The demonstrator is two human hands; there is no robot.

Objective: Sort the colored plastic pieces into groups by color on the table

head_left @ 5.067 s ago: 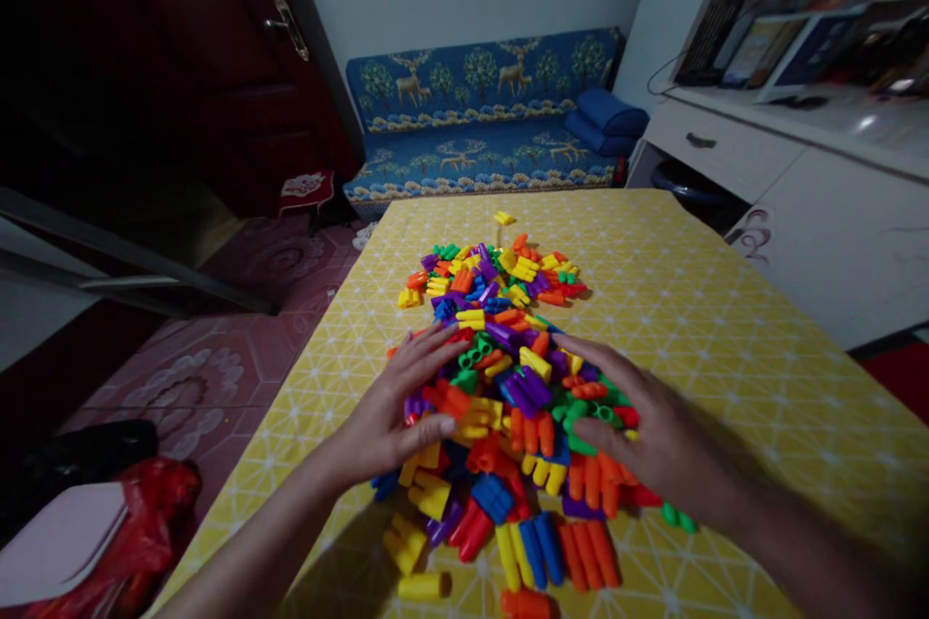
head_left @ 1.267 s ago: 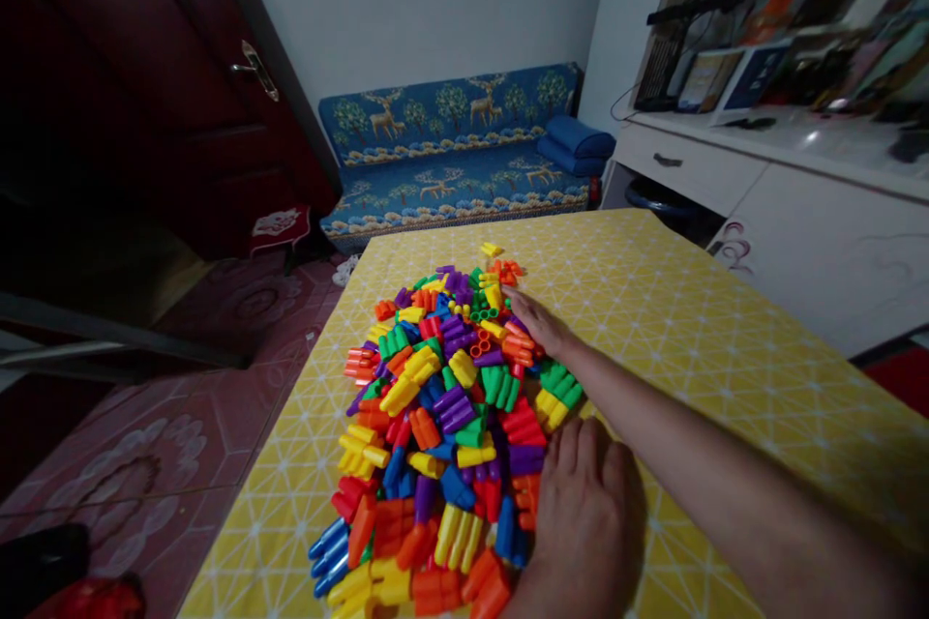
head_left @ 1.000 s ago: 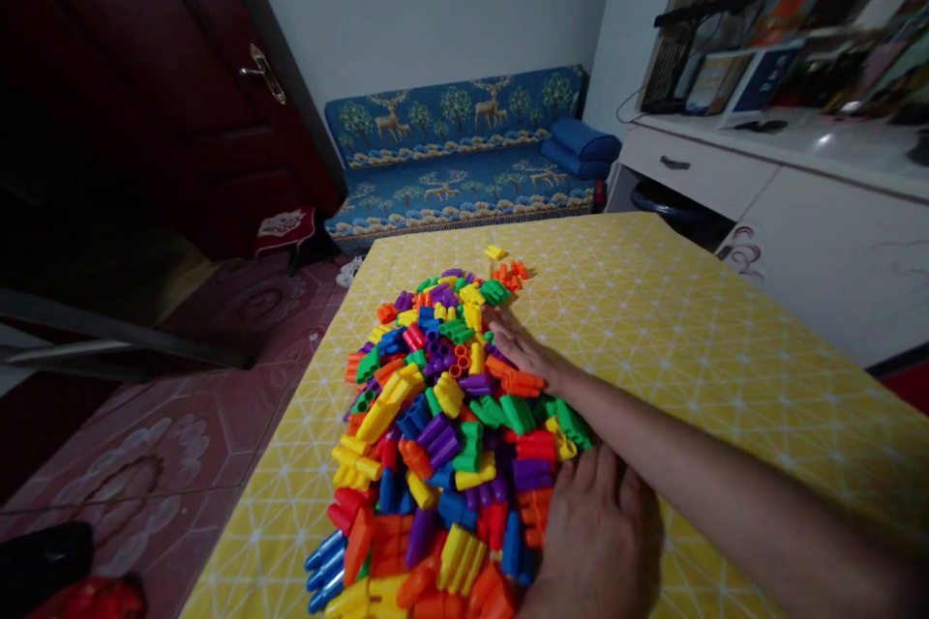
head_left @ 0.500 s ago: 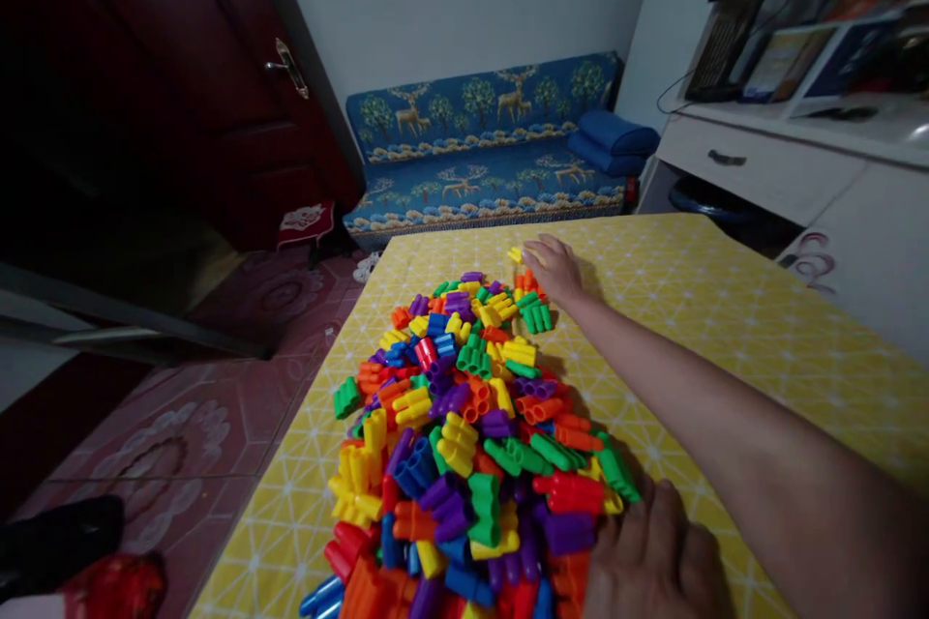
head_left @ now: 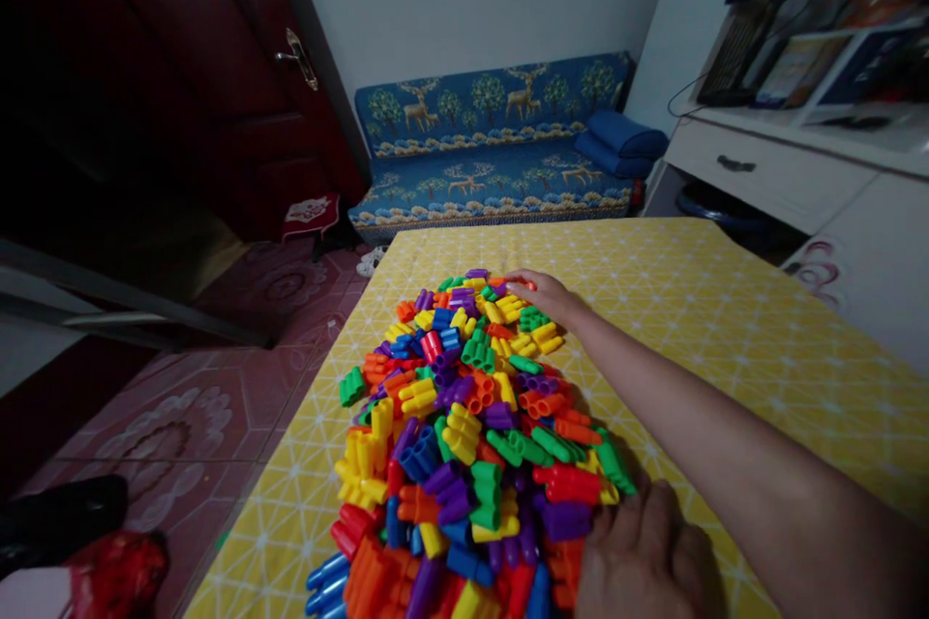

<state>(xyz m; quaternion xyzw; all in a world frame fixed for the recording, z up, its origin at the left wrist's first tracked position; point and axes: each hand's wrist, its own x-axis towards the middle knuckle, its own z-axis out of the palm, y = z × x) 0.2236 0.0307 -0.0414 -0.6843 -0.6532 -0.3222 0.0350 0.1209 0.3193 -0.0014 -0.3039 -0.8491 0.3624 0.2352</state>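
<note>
A long heap of plastic bullet-shaped building blocks (head_left: pixel 464 432) in red, orange, yellow, green, blue and purple lies on the table. At its far right end, my right hand (head_left: pixel 544 297) reaches over with fingers stretched along the blocks. An orange block (head_left: pixel 523 284) shows by those fingertips; no grip on it is visible. Close to me, my left hand (head_left: pixel 645 551) rests palm down against the heap's near right edge. Its fingers are apart and beside a purple block (head_left: pixel 567 520) and a green block (head_left: pixel 615 464). The undersides of both hands are hidden.
The table (head_left: pixel 653 309) wears a yellow patterned cloth. Beyond it stands a blue sofa (head_left: pixel 471 174) with deer figures. A white cabinet (head_left: pixel 769 174) is on the right, a dark red door (head_left: pixel 239 97) on the left. A small stool (head_left: pixel 312 215) stands near the door.
My right hand has come nearer from the far end, pressing in against the heap. The yellow and orange blocks by it have shifted toward the heap. My left hand stays about in place.
</note>
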